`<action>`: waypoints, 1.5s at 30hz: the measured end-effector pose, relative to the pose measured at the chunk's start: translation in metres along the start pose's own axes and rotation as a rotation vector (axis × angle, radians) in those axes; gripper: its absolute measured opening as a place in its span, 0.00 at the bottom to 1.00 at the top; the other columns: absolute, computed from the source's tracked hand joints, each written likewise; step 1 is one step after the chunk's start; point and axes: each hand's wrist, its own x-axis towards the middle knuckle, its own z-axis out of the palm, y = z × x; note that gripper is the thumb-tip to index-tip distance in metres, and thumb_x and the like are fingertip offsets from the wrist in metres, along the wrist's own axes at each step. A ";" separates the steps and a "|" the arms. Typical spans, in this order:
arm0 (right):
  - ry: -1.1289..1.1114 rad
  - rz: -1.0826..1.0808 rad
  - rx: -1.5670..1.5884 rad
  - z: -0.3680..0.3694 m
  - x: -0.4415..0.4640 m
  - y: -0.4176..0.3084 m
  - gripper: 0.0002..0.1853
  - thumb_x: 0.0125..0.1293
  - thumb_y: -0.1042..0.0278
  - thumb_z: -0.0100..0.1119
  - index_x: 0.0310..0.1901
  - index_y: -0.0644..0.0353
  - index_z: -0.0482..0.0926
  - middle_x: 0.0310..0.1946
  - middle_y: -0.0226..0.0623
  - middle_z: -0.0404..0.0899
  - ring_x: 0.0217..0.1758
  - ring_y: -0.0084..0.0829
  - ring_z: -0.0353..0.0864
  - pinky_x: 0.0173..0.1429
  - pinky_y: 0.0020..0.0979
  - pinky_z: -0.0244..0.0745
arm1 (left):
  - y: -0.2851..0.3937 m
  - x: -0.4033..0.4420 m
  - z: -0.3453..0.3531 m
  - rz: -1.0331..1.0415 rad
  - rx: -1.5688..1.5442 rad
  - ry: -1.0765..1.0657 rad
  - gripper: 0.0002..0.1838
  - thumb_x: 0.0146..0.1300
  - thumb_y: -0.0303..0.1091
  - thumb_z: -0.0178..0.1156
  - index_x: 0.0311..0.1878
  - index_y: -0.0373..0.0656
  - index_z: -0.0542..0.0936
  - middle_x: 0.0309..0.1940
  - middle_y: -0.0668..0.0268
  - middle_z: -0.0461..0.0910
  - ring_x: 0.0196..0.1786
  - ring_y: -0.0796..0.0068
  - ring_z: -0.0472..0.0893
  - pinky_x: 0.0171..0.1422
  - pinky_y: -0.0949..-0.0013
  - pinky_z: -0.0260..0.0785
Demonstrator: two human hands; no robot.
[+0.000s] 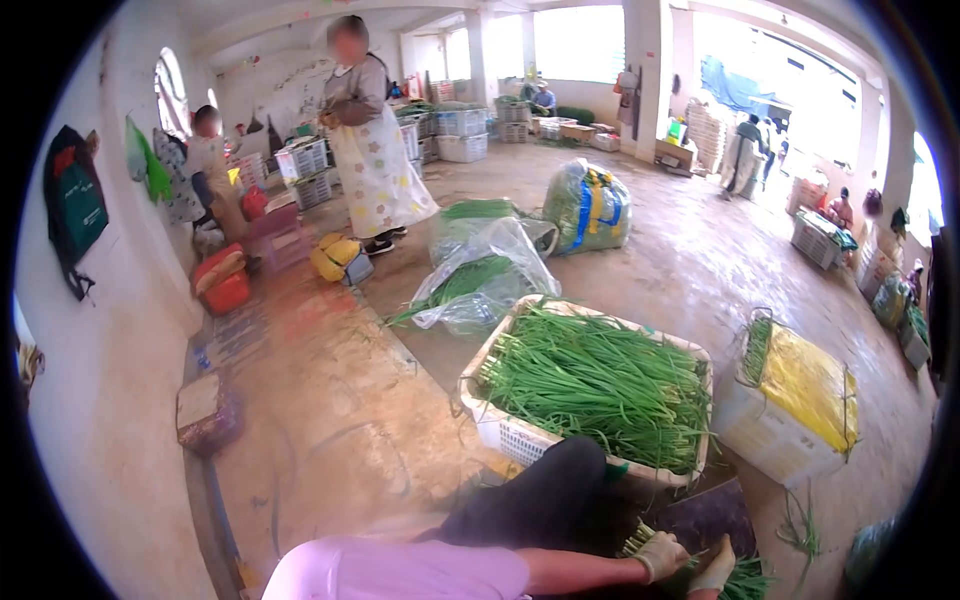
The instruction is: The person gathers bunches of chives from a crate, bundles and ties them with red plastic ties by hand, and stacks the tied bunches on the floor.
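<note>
At the lower right, my gloved left hand (662, 556) is closed round a bunch of chives (637, 537), whose pale stem ends stick out to its left. Close beside it, my gloved right hand (713, 567) has its fingers bent in at the same bunch, and green leaves spread out past it. Part of the bunch and the right fingertips are hidden. Just beyond my dark-trousered knee (570, 475) stands a white plastic crate (515, 440) heaped with long green chives (600, 375). A dark flat board (712, 515) lies behind my hands.
Right of the crate is a white box (775, 440) with a yellow cover. Clear plastic bags (490, 275) of greens and a stuffed bag (588, 210) lie ahead. A person in a flowered apron (375, 170) stands farther back. Loose leaves (800, 525) lie on the floor.
</note>
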 end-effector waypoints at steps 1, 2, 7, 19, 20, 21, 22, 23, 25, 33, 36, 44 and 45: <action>-0.075 0.205 -0.180 -0.012 0.004 -0.013 0.20 0.76 0.58 0.51 0.59 0.66 0.78 0.56 0.45 0.79 0.52 0.37 0.80 0.62 0.39 0.74 | 0.005 0.003 -0.006 0.017 0.034 -0.043 0.10 0.57 0.40 0.61 0.23 0.52 0.84 0.26 0.62 0.84 0.39 0.57 0.82 0.46 0.53 0.72; -0.073 0.093 -0.467 -0.015 0.005 -0.012 0.23 0.79 0.56 0.41 0.66 0.60 0.73 0.62 0.41 0.75 0.61 0.33 0.76 0.67 0.37 0.70 | 0.010 0.005 -0.012 0.034 0.067 -0.089 0.10 0.57 0.41 0.61 0.23 0.51 0.83 0.26 0.62 0.84 0.38 0.57 0.82 0.46 0.53 0.72; -0.322 -0.140 -0.483 -0.075 0.114 0.044 0.14 0.78 0.58 0.40 0.60 0.49 0.62 0.57 0.24 0.62 0.60 0.21 0.57 0.63 0.26 0.50 | 0.015 0.015 -0.024 0.026 -0.053 -0.021 0.08 0.52 0.41 0.66 0.33 0.53 0.90 0.29 0.63 0.86 0.36 0.58 0.84 0.48 0.57 0.75; -0.197 -0.139 -0.304 0.013 0.029 0.027 0.20 0.76 0.55 0.55 0.23 0.49 0.69 0.15 0.19 0.63 0.14 0.15 0.57 0.18 0.23 0.50 | -0.002 0.009 -0.042 -0.512 -0.206 -0.317 0.12 0.50 0.41 0.66 0.39 0.55 0.90 0.29 0.67 0.88 0.38 0.68 0.88 0.49 0.64 0.79; -0.225 -0.156 -0.337 0.012 0.029 0.026 0.19 0.76 0.56 0.55 0.25 0.51 0.72 0.16 0.20 0.64 0.14 0.15 0.58 0.18 0.23 0.52 | -0.003 0.007 -0.039 -0.517 -0.209 -0.320 0.12 0.50 0.41 0.66 0.39 0.55 0.90 0.29 0.67 0.88 0.38 0.68 0.88 0.49 0.64 0.79; -0.220 -0.153 -0.336 0.024 0.008 0.013 0.19 0.76 0.56 0.55 0.25 0.51 0.72 0.16 0.20 0.64 0.14 0.15 0.58 0.18 0.23 0.52 | -0.005 0.006 -0.035 -0.508 -0.198 -0.279 0.12 0.50 0.41 0.66 0.38 0.56 0.90 0.29 0.67 0.88 0.38 0.67 0.88 0.49 0.64 0.79; -0.238 -0.180 -0.383 0.038 -0.014 -0.002 0.14 0.73 0.60 0.57 0.29 0.54 0.74 0.17 0.21 0.66 0.14 0.16 0.60 0.17 0.24 0.54 | -0.007 0.006 -0.030 -0.495 -0.184 -0.240 0.12 0.49 0.40 0.66 0.38 0.56 0.91 0.29 0.67 0.88 0.38 0.67 0.88 0.49 0.63 0.79; -0.255 -0.208 -0.428 0.047 -0.028 -0.011 0.10 0.71 0.64 0.60 0.32 0.57 0.77 0.19 0.23 0.69 0.14 0.17 0.62 0.17 0.25 0.56 | -0.011 0.005 -0.023 -0.484 -0.142 -0.205 0.11 0.50 0.40 0.66 0.37 0.56 0.91 0.29 0.67 0.88 0.38 0.67 0.88 0.50 0.64 0.79; -0.239 -0.278 -0.466 0.032 -0.010 0.007 0.06 0.66 0.68 0.63 0.35 0.60 0.78 0.20 0.25 0.71 0.15 0.18 0.64 0.17 0.25 0.58 | -0.010 0.006 -0.025 -0.494 -0.154 -0.223 0.11 0.51 0.41 0.66 0.37 0.56 0.91 0.29 0.66 0.88 0.38 0.67 0.88 0.50 0.64 0.80; -0.314 -0.333 -0.956 0.017 -0.002 0.009 0.11 0.60 0.72 0.64 0.41 0.72 0.83 0.28 0.36 0.83 0.32 0.24 0.80 0.39 0.28 0.75 | -0.012 0.008 -0.024 -0.528 -0.185 -0.226 0.12 0.53 0.41 0.65 0.40 0.57 0.91 0.30 0.67 0.88 0.39 0.67 0.88 0.50 0.64 0.79; -0.287 -0.371 -0.920 0.006 0.012 0.019 0.11 0.64 0.69 0.63 0.39 0.71 0.84 0.27 0.35 0.83 0.30 0.24 0.79 0.38 0.28 0.74 | -0.011 0.006 -0.029 -0.532 -0.209 -0.229 0.12 0.54 0.43 0.65 0.40 0.57 0.91 0.31 0.66 0.88 0.39 0.67 0.88 0.50 0.64 0.79; -0.242 -0.021 -0.232 0.004 0.032 0.046 0.17 0.71 0.62 0.56 0.21 0.53 0.75 0.17 0.22 0.70 0.18 0.18 0.63 0.24 0.26 0.55 | -0.007 0.003 -0.035 -0.484 -0.240 -0.227 0.13 0.52 0.47 0.68 0.35 0.52 0.91 0.31 0.61 0.88 0.39 0.61 0.88 0.49 0.60 0.79; -0.171 0.035 -0.175 0.010 0.024 0.040 0.17 0.70 0.63 0.56 0.20 0.51 0.72 0.16 0.20 0.66 0.18 0.17 0.60 0.23 0.26 0.52 | -0.007 0.000 -0.034 -0.485 -0.239 -0.227 0.13 0.52 0.47 0.68 0.35 0.52 0.91 0.31 0.61 0.88 0.39 0.61 0.88 0.49 0.60 0.79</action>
